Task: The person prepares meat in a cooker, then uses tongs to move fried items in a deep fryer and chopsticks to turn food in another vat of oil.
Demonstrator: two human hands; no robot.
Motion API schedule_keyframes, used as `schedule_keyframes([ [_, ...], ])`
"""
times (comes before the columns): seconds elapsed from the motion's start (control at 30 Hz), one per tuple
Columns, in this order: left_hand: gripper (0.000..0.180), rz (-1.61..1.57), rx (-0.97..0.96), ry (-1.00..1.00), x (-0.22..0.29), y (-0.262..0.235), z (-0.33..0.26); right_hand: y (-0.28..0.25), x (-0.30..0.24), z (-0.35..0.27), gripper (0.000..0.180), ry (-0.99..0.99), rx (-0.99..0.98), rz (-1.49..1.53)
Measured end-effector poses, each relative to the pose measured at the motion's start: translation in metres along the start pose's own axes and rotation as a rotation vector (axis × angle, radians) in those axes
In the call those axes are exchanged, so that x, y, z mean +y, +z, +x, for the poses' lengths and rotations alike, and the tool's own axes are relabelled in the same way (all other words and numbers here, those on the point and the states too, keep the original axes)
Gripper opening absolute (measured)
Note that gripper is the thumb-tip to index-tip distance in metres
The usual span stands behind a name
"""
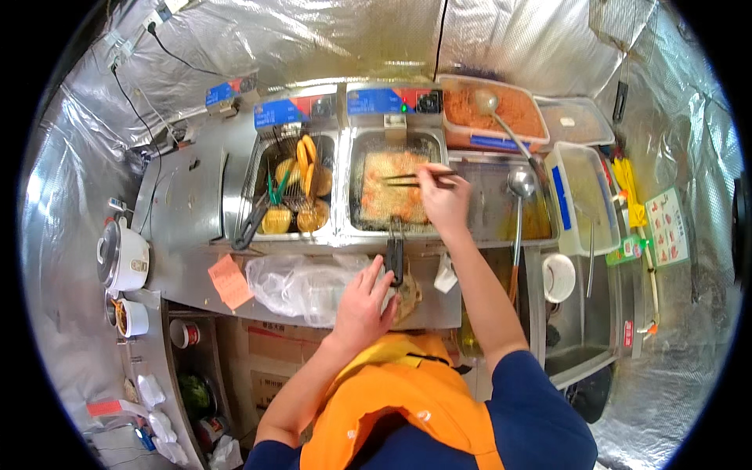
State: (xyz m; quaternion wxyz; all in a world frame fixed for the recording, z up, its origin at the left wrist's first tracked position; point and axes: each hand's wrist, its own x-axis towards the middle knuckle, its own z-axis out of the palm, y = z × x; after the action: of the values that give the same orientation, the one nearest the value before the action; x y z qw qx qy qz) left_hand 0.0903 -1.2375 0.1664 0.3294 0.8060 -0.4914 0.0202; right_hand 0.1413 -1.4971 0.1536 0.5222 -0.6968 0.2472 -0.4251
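Note:
My right hand (pixel 444 204) is closed round dark chopsticks (pixel 401 181), whose tips reach over the right-hand fryer well. Pale, bubbling oil there surrounds orange-brown frying pieces (pixel 384 205) in a wire basket. That basket's black handle (pixel 395 262) sticks out toward me. Beside it is my left hand (pixel 365 307), fingers stretched out and thumb apart; the fingertips reach the handle, though I cannot tell whether they press on it. In the left-hand fryer well (pixel 337 184), another basket holds yellow curved pieces (pixel 306 160), round golden items and green-handled tongs (pixel 276 188).
A clear plastic bag (pixel 305 288) and orange paper slips (pixel 230 282) lie along the front counter. To the right are a tub of reddish crumbs (pixel 462 106), a ladle (pixel 520 184), a clear bin (pixel 581 200) and a white cup (pixel 558 278). A rice cooker (pixel 125 254) stands left.

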Motion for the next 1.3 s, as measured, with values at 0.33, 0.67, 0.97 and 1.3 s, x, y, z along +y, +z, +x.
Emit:
schedule_keyframes([
  [0.33,0.038,0.011,0.015,0.089,0.005,-0.004,-0.011,-0.017,0.022,0.037,0.018,-0.083,-0.220,-0.395],
  [0.67,0.036,0.093,-0.034,0.023,-0.003,0.022,0.012,-0.058,-0.041,0.011,0.012,-0.117,-0.156,-0.202],
  [0.97,0.036,0.112,-0.058,0.083,-0.008,0.039,0.019,-0.037,0.043,0.005,0.023,-0.088,-0.122,-0.149],
  [1.3,0.036,0.125,-0.141,0.129,-0.011,0.035,0.026,-0.010,0.055,0.004,0.016,-0.157,-0.106,-0.158],
])
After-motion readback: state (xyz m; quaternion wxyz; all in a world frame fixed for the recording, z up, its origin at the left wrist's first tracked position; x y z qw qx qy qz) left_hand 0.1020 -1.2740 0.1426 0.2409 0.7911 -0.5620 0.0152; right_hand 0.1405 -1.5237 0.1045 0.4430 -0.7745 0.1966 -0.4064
